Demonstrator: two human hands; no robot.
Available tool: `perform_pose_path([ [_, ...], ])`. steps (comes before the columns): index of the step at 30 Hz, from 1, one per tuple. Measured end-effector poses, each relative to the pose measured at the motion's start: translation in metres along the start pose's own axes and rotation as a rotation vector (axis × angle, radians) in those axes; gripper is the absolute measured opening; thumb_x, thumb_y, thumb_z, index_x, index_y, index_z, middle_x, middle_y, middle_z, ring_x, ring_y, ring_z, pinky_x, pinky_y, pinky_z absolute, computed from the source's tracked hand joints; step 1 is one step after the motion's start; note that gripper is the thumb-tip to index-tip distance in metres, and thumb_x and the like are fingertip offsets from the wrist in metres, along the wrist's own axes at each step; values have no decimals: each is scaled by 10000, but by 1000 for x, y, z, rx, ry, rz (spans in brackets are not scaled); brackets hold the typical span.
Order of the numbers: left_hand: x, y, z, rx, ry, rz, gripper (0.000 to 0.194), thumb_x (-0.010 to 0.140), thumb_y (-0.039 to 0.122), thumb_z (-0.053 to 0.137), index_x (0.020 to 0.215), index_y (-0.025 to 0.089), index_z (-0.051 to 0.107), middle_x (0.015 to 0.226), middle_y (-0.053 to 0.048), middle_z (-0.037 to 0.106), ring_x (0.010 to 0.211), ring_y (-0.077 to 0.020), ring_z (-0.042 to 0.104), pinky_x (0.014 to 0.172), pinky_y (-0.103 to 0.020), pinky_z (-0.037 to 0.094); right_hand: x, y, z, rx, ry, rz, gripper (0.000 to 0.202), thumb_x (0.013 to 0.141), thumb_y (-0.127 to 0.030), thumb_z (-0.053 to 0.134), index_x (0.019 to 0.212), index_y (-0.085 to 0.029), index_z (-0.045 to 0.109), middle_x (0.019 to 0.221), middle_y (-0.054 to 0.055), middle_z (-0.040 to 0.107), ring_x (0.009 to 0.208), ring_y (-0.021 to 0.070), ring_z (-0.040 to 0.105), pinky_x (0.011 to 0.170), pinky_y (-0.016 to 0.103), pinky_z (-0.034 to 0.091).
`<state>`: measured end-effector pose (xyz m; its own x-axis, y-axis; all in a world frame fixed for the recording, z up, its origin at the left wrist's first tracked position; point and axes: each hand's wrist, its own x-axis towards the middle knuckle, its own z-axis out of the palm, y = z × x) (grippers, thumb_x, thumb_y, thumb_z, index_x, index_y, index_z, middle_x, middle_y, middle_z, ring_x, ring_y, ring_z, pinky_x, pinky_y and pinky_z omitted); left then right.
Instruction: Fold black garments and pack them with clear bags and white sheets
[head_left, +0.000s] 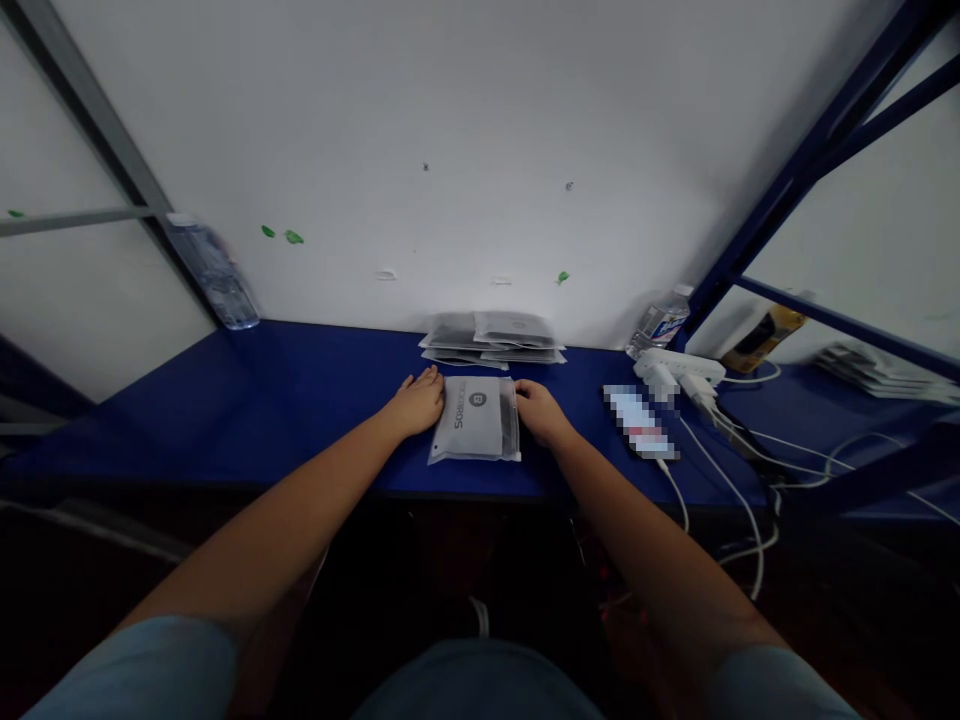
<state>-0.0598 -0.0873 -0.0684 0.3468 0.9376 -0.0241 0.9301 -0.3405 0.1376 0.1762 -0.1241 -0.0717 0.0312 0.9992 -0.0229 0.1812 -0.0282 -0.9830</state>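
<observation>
A frosted zip bag [474, 425] with a dark logo and lettering lies flat near the front edge of the blue table, something dark showing through its right side. My left hand [418, 403] rests along the bag's left edge, fingers stretched out and lying flat. At the opposite edge, by the zip, my right hand [541, 412] has its fingers curled in and closed on the bag's side; its fingertips are partly hidden. Just behind, against the wall, sits a stack of similar frosted bags [491, 338] in two overlapping piles.
On the right, a phone [639, 422] is plugged into a cable near a white power strip [679, 368] with several cords. One water bottle [660, 322] stands behind it; a larger bottle [214, 272] leans at the far left. Blue metal frame bars [817, 170] rise at the right.
</observation>
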Motion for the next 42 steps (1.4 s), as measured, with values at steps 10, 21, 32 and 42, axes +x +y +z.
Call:
perform_pose_path([
  [10,-9,15,1,56,-19,40,634,972,191,313,1587,37,288,1684,-199,201,1565,-277,226,1259,-464,220,-2,-4,0,-285,157,-163,178,746,-259,489,830,-221,641,810,-10,673,768,179,595,705,278,451],
  [21,-13,17,1,95,-17,5,673,936,158,348,1590,17,272,1678,-227,194,1568,-306,206,1258,-507,197,9,-4,-46,-525,221,21,183,740,-203,496,787,-214,673,639,-11,583,592,175,521,603,283,389],
  [32,-21,35,-14,-73,123,118,571,988,216,325,1527,43,397,1638,-204,342,1526,-266,335,1239,-396,304,-2,-1,-34,-570,166,-199,423,828,-379,707,1239,-283,688,1186,55,463,1073,200,579,1083,378,440],
  [42,-27,49,16,-15,-32,79,633,969,202,372,1568,8,312,1678,-227,214,1569,-328,198,1272,-465,196,8,5,-44,-625,182,-216,226,800,-114,649,973,-226,742,1043,30,510,944,176,594,1048,397,459],
])
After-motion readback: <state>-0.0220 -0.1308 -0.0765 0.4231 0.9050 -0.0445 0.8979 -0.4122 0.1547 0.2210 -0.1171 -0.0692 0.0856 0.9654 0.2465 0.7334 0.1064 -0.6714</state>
